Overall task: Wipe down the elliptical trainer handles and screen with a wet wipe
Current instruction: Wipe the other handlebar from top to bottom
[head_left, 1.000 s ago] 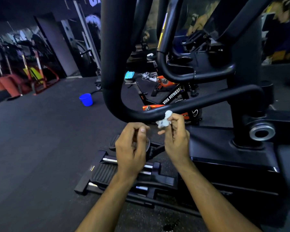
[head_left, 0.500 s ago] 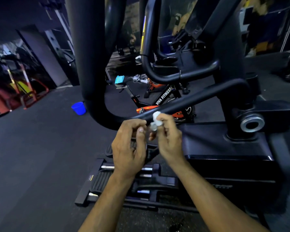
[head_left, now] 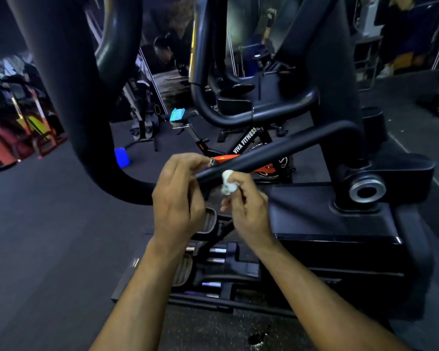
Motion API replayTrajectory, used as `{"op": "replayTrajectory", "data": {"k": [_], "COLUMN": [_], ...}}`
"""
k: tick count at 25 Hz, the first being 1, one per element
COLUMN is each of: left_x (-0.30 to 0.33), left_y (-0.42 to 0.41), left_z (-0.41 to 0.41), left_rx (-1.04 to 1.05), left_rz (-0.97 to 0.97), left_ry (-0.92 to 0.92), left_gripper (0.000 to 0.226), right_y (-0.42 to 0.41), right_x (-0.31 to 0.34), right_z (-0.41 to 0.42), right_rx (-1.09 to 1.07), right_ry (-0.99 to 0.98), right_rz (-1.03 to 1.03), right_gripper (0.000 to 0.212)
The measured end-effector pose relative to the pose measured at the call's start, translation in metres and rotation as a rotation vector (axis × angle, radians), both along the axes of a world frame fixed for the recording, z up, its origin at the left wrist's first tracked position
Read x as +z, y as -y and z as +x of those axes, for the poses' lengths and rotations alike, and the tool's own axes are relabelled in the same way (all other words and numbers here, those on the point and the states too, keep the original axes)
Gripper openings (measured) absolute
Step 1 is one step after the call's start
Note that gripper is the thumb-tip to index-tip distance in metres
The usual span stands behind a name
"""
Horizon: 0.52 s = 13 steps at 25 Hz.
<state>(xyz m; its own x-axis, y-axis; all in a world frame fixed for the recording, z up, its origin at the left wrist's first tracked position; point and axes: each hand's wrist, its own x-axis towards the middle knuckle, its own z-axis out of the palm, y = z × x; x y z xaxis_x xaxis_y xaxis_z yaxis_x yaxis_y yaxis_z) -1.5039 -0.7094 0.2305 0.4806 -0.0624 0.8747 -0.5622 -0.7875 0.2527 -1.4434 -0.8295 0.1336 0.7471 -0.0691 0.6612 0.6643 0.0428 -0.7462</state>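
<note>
Your R hand (head_left: 249,214) pinches crumpled white wet wipe (head_left: 228,184) vs black tubular handle bar (head_left: 276,154) | L hand (head_left: 179,196) curled on bar | blue plastic bucket (head_left: 122,157) far left, contents unseen | open dark floor (head_left: 48,236) left

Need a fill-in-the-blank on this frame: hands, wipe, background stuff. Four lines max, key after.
1. The crumpled white wipe is pinched in the ____ hand.
2. The left hand has its fingers curled at the black ____ of the elliptical trainer.
3. The small bucket on the floor is ____ in colour.
4. The spin bike frame reads VIVA ____.

Missing words: right; handlebar; blue; FITNESS
</note>
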Motion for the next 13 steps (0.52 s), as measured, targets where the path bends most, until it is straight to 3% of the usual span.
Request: {"op": "replayTrajectory", "data": {"k": [3, 6, 10, 13], "left_x": [0.013, 0.014, 0.018, 0.023], "left_y": [0.009, 0.016, 0.023, 0.030], "left_z": [0.014, 0.018, 0.018, 0.020], "left_rx": [0.252, 0.500, 0.646, 0.676], "left_rz": [0.156, 0.319, 0.327, 0.272], "left_ry": [-0.214, -0.364, -0.504, -0.547], "left_gripper": [0.038, 0.028, 0.022, 0.024], "right_y": [0.004, -0.005, 0.028, 0.028], "right_x": [0.003, 0.006, 0.012, 0.012], "right_z": [0.000, -0.008, 0.011, 0.008], "right_rx": [0.008, 0.112, 0.267, 0.209], "right_ry": [-0.045, -0.009, -0.155, -0.164], "right_rz": [0.073, 0.012, 0.125, 0.161], "right_gripper": [0.030, 0.026, 0.028, 0.030]}}
